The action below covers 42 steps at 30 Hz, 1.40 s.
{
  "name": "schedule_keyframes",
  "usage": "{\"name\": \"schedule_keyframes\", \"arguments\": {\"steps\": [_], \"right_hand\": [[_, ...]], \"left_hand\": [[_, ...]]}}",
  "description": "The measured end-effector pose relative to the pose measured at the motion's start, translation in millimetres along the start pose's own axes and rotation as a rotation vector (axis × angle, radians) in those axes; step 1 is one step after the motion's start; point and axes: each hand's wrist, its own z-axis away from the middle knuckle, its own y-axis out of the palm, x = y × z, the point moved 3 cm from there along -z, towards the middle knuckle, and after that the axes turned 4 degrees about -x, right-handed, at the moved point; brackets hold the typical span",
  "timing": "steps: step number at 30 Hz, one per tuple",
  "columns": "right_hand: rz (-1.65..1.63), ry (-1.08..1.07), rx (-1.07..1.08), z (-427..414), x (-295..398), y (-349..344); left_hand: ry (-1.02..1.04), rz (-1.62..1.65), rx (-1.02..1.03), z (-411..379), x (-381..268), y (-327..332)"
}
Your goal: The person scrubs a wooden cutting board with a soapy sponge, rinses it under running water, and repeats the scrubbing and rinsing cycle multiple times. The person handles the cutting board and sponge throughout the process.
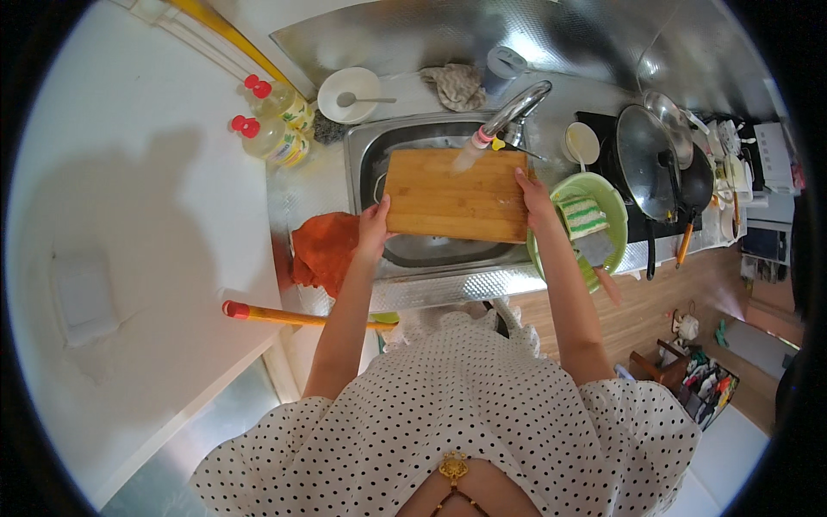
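Both my hands hold a rectangular wooden cutting board [455, 197] over the stainless steel sink [439, 255]. My left hand [373, 226] grips its left edge, thumb on top. My right hand [535, 197] has the right edge, with the thumb lying on the upper face. Above the board's far edge, the chrome faucet [520, 100] with a pink-ringed spout end lets water [466, 158] fall onto the wood. The board hides much of the basin. Just right of my right hand is a green plastic basin [620, 223] holding a green-and-white striped sponge or cloth [583, 216].
An orange cloth [323, 252] lies left of the sink. Behind it stand dish soap bottles [281, 139] and a white bowl [349, 87] with a spoon. A crumpled rag [455, 85] lies behind the faucet. Lidded pan [646, 161] and cream cup [581, 142] are right. A wooden handle [278, 315] juts near my left forearm.
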Motion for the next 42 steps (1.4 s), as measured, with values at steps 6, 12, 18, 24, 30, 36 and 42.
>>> {"name": "schedule_keyframes", "arguments": {"steps": [6, 12, 18, 24, 30, 36, 42], "right_hand": [[-0.025, -0.228, -0.043, 40, 28, 22], [-0.038, -0.462, -0.124, 65, 59, 2], [-0.144, -0.413, -0.149, 67, 70, -24], [-0.288, -0.161, -0.069, 61, 42, -17], [-0.370, 0.094, 0.159, 39, -17, 33], [-0.301, 0.354, 0.275, -9, -61, 80], [-0.304, 0.572, 0.330, -3, -40, 122]], "left_hand": [[-0.041, 0.286, 0.022, -53, 32, 6], [-0.021, 0.669, 0.084, -81, 48, 78], [-0.119, 0.562, 0.208, -89, 41, 117], [-0.115, 0.359, 0.337, -74, -10, 45], [0.179, 0.137, 0.122, -7, -54, -16], [0.527, -0.078, -0.122, 42, -75, -46], [0.673, -0.185, -0.194, 83, -88, -38]]}}
